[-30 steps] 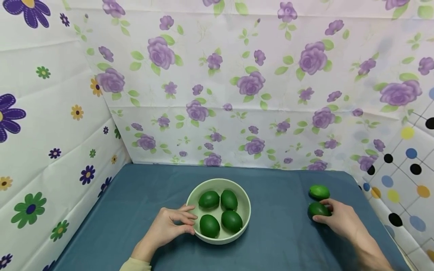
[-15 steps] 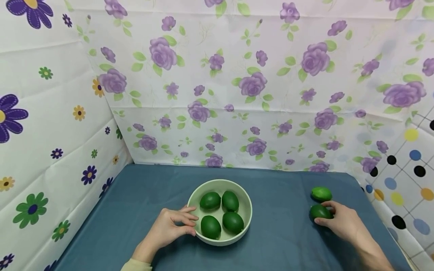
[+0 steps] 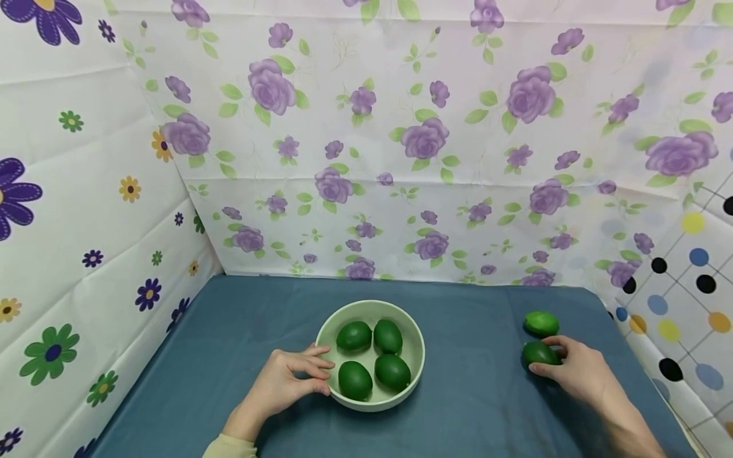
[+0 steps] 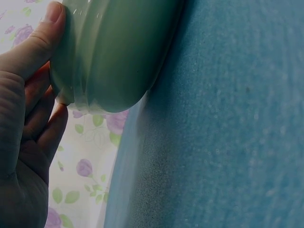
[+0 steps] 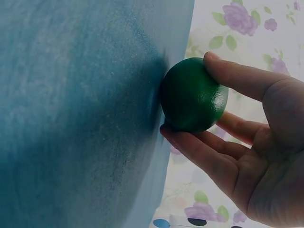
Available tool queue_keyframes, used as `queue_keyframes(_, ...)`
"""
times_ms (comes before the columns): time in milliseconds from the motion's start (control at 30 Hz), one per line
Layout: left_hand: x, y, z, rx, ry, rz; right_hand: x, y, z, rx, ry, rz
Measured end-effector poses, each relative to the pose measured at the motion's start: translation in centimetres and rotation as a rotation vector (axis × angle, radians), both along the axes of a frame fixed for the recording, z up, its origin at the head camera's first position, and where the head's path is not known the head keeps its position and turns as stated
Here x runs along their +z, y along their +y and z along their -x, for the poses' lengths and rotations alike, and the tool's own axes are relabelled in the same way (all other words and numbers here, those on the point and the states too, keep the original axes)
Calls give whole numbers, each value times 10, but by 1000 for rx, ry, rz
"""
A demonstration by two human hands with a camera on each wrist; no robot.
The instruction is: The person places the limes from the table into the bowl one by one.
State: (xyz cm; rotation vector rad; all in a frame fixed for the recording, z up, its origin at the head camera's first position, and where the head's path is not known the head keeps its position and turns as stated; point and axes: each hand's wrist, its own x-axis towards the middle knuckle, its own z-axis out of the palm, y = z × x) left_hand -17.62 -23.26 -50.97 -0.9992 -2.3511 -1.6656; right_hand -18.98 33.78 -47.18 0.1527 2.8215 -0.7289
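Note:
A pale green bowl [image 3: 368, 407] stands on the table with several dark green limes [image 3: 355, 380] inside. At its left side, my left hand [image 3: 289, 381] pinches the rim, the thumb outside and the fingertips reaching over the edge. On the right, my right hand [image 3: 581, 369] holds a dark green lime [image 3: 539, 353] between thumb and fingers. In the right wrist view this lime [image 5: 192, 97] is smooth and glossy, low against the cloth; whether it touches is hard to tell. A brighter green lime [image 3: 541, 324] lies just behind it.
A blue cloth [image 3: 458, 356] covers the table. White sheeting with purple flowers [image 3: 424, 140] rises along the back edge. Patterned sheets line the left side [image 3: 103, 254] and the right side [image 3: 681, 312].
The hands, bowl and limes keep their places; only the whole head view shifts slightly.

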Motion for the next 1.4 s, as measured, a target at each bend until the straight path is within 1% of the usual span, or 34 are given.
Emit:
queue_keyframes(167, 0, -1, -1, -6, -6, -7, -3, -2, 0, -15, -4, 16)
queue_keyframes(333, -1, -1, -2, -6, -16, -13, -1, -5, 1, -27, 3, 31)
queue_keyframes(567, -1, -1, -3, -4, -7, -15, 9, -16, 1, -26, 39, 75)
queue_keyframes(767, 2, 0, -3, -7, 2, -2, 19, -28, -4, -13, 82, 121)
queue_keyframes(933, 3, 1, -2, -15, 5, 0, 23, -37, -8, -4, 94, 148)
queue_keyframes(1067, 4, 1, -2, -15, -3, -1, 24, -43, -9, 4, 97, 165)
queue_keyframes(1400, 3, 1, -2, 17, -53, 12, 30, -60, -12, 31, 123, 222)
